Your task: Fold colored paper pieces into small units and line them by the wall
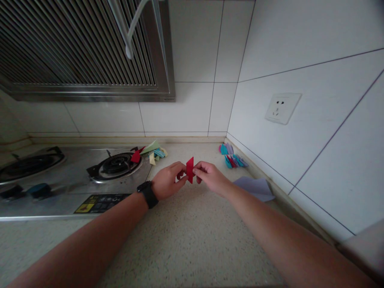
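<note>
I'm holding red paper (190,170) mid-frame, left hand (168,181) and right hand (212,178) both pinching; uneven pulling may be risking tears.

Single view from the wearer's head, facing forward and down over the near countertop (192,244); left hand (168,182) at 7 o'clock and right hand (212,178) at 5, both close to centre; range hood (81,52) at 10.
</note>
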Action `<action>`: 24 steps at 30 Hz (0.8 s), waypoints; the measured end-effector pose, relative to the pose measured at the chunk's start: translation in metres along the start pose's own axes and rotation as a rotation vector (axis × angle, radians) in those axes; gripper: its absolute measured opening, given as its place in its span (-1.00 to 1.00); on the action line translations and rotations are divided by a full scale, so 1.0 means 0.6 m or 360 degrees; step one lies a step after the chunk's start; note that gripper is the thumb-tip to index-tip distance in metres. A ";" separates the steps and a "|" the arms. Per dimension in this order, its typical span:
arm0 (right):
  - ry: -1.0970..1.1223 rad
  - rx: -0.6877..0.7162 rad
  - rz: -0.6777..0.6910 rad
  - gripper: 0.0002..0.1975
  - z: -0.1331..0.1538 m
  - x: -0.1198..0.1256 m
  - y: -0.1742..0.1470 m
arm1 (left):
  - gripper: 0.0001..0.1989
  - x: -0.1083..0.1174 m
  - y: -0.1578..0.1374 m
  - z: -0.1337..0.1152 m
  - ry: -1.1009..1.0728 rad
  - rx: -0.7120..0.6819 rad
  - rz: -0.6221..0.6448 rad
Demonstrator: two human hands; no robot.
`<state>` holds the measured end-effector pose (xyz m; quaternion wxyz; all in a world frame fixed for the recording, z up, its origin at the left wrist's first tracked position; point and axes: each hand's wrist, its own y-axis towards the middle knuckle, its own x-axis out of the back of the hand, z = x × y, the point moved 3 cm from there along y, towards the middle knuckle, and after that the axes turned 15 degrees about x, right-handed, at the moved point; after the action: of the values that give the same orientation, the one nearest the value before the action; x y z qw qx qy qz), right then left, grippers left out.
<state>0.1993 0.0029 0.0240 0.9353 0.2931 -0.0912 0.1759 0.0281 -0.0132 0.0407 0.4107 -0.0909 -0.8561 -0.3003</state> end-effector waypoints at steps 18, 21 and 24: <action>-0.0510 0.0142 -0.0098 -0.88 -0.011 -0.005 -0.007 | -0.84 -0.021 0.003 0.004 0.0078 0.0351 -0.0060; -0.0554 0.0141 -0.0128 -0.90 -0.005 -0.004 -0.008 | -0.81 -0.023 0.004 0.003 -0.0044 0.0462 -0.0005; -0.0573 0.0132 -0.0160 -0.92 -0.001 -0.004 -0.007 | -0.78 -0.023 0.004 0.001 -0.0193 0.0588 0.0056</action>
<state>0.1990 -0.0007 0.0208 0.8986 0.3624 -0.2351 0.0773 0.0379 -0.0096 0.0311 0.3733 -0.0468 -0.9181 -0.1247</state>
